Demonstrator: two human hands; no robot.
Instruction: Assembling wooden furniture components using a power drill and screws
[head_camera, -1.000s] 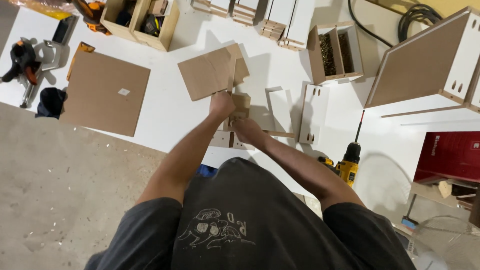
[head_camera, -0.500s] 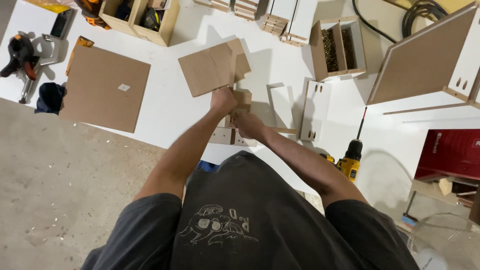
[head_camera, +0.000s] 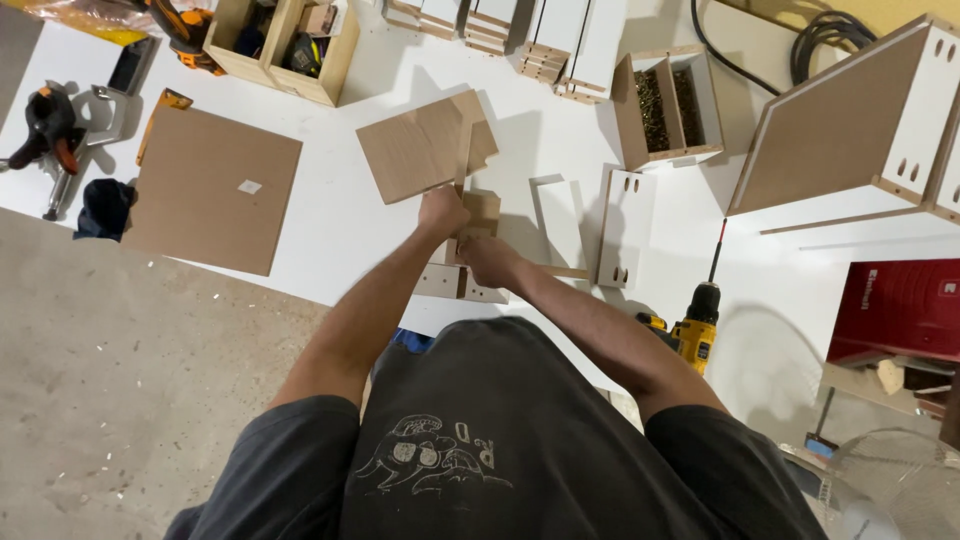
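Both hands (head_camera: 465, 235) on small wooden box (head_camera: 478, 222)

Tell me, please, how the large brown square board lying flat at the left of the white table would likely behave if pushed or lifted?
The brown square board looks thin and flat, so it would probably slide rather than tip. Lifted by one edge, it may flex slightly and likely feels light.

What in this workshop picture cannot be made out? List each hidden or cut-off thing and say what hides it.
Head view only:
- Small wooden piece: partly covered by the left hand and right hand, so the grip is unclear.
- Cordless drill: handle hidden behind the right arm.
- Red case: cut off by the right edge.
- Wooden box: contents too small to identify.
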